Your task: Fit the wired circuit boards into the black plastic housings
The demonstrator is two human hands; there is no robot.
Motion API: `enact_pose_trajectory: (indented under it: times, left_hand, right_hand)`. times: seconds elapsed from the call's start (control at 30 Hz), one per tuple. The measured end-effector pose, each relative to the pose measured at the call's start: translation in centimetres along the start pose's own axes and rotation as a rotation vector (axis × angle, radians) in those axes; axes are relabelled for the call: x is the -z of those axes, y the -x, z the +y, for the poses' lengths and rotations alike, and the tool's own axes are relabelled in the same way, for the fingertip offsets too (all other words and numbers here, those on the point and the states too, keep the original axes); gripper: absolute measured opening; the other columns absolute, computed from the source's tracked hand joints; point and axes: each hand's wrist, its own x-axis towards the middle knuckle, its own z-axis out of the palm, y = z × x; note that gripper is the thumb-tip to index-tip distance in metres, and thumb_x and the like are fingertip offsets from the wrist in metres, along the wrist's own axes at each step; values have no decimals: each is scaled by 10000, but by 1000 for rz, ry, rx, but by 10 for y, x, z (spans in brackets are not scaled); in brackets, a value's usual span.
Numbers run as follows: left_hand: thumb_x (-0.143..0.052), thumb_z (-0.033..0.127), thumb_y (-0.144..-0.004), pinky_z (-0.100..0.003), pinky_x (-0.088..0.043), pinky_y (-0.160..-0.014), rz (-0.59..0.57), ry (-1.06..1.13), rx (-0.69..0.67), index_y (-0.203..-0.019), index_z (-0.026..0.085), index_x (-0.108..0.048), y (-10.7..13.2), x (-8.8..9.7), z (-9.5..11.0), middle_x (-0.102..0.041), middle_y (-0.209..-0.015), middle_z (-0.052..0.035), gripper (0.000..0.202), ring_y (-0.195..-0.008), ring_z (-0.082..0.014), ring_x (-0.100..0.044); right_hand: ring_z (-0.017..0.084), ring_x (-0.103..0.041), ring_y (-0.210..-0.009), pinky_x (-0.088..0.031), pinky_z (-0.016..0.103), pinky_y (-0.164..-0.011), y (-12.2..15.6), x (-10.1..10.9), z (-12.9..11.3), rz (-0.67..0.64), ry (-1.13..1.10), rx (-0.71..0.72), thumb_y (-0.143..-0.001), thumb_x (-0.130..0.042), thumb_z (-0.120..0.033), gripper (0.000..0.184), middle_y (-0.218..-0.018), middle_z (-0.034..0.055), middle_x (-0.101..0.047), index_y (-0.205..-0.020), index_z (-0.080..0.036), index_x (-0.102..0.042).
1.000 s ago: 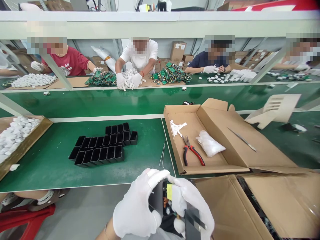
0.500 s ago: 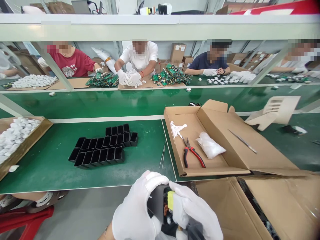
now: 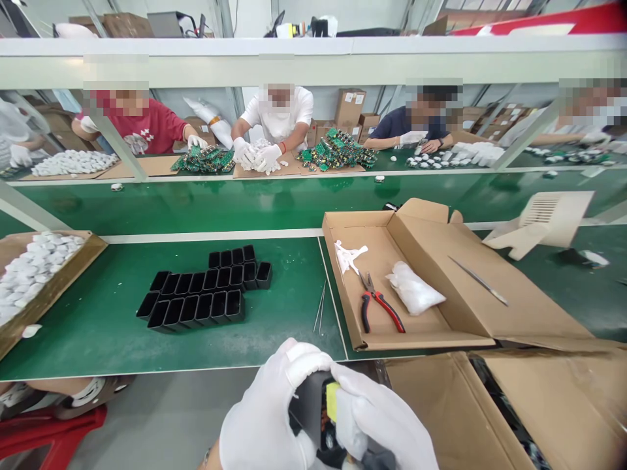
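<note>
At the bottom of the head view, my left hand [image 3: 267,411], in a white glove, is closed around a black plastic case [image 3: 308,405]. My right hand [image 3: 386,418], gloved too, grips the other side of the same piece. Between the two, a yellow-wrapped component [image 3: 332,401] and some coppery parts show at the case's opening. My fingers hide much of the lower part. Beyond my hands, several black open-topped cases [image 3: 196,313] stand in rows on the green table [image 3: 98,339]. Tweezers [image 3: 319,310] lie on the table just past my hands.
A cardboard box [image 3: 416,339] holds red-handled pliers [image 3: 376,303] and a white plastic bag [image 3: 415,288]. White pieces fill a carton [image 3: 73,281] at left. Further cardboard [image 3: 455,405] lies at lower right. Across the green belt [image 3: 255,205], co-workers sit by piles of circuit boards [image 3: 337,153].
The small white pieces on the belt have shifted right. Both my hands stay on the black case, with only slight finger movement. The view has tipped slightly.
</note>
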Motion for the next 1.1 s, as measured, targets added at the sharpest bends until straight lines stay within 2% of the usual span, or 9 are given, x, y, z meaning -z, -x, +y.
enact_pose_trajectory:
  times: [0.1, 0.23, 0.33, 0.47, 0.53, 0.7, 0.83, 0.93, 1.1]
  left_hand:
    - [-533, 68, -626, -338, -421, -920, 17, -7, -34, -1201, 265, -408, 0, -1, -4, -527, -1107, -26, 620, -978, -169, -507]
    - [-510, 48, -619, -352, -425, -924, 36, 14, -52, -1221, 266, -386, -1, -4, -10, -518, -1125, -38, 653, -1010, -187, -506]
    - [-540, 59, -614, -357, -440, -902, 8, 65, -9, -1202, 271, -409, -2, -5, -16, -520, -1129, -35, 639, -1014, -193, -507]
    - [-557, 94, -675, -380, -453, -883, 77, 49, -32, -1216, 259, -391, 0, -10, -31, -499, -1103, -59, 589, -1007, -194, -491]
    - [-558, 108, -689, -425, -438, -927, 75, 26, -71, -1257, 252, -369, 4, -13, -40, -476, -1139, -83, 615, -1085, -226, -460]
    - [-595, 107, -681, -460, -424, -970, 126, -86, -175, -1376, 240, -249, 13, -20, -57, -420, -1259, -139, 788, -1165, -260, -447]
    - [-633, 38, -701, -428, -428, -970, 224, -224, -335, -1445, 359, -183, 21, -22, -61, -471, -1276, -105, 927, -1159, -246, -483]
    - [-732, 224, -719, -418, -427, -998, 327, 162, -25, -1336, 337, -441, 23, -24, -58, -504, -1290, -87, 692, -1198, -281, -491]
    - [-528, 556, -851, -332, -476, -980, 563, 1442, 689, -1270, 261, -533, -4, -16, -31, -551, -1288, -64, 513, -1127, -205, -569]
  right_hand:
    - [148, -627, -1092, -581, 280, -952, -12, 4, 9, -107, 97, 172, -588, -783, -356, 326, -1098, 2, -635, -866, -227, -673]
    - [140, -605, -1136, -540, 309, -1026, -29, 9, 19, -342, 32, 173, -623, -759, -367, 336, -1123, -12, -624, -926, -247, -676]
    - [166, -501, -1285, -456, 384, -1109, -33, 7, 22, -465, -149, -36, -714, -677, -444, 527, -1352, 17, -465, -1207, -298, -560]
    - [154, -391, -1379, -425, 335, -1138, -39, -8, 10, -506, -527, -626, -769, -495, -649, 849, -1516, 67, -156, -1468, -345, -121]
    - [123, -428, -1346, -406, 262, -1161, -46, -18, 0, -585, -523, -814, -758, -534, -629, 847, -1501, 86, -201, -1451, -279, -197]
    - [87, -493, -1264, -429, 190, -1132, -51, -35, -9, -573, -395, -885, -753, -637, -457, 670, -1445, 81, -322, -1317, -210, -374]
    - [97, -559, -1169, -473, 232, -1072, -36, -34, 7, -505, -267, -928, -711, -656, -527, 846, -1362, 99, -428, -1406, -252, -257]
    - [112, -616, -1055, -500, 313, -1013, -27, -27, 22, -530, -441, -930, -711, -530, -698, 944, -1374, 117, -414, -1462, -325, -96]
    - [145, -622, -1061, -504, 375, -976, -18, -18, 36, -369, -503, -990, -756, -355, -762, 798, -1428, 88, -352, -1437, -396, -153]
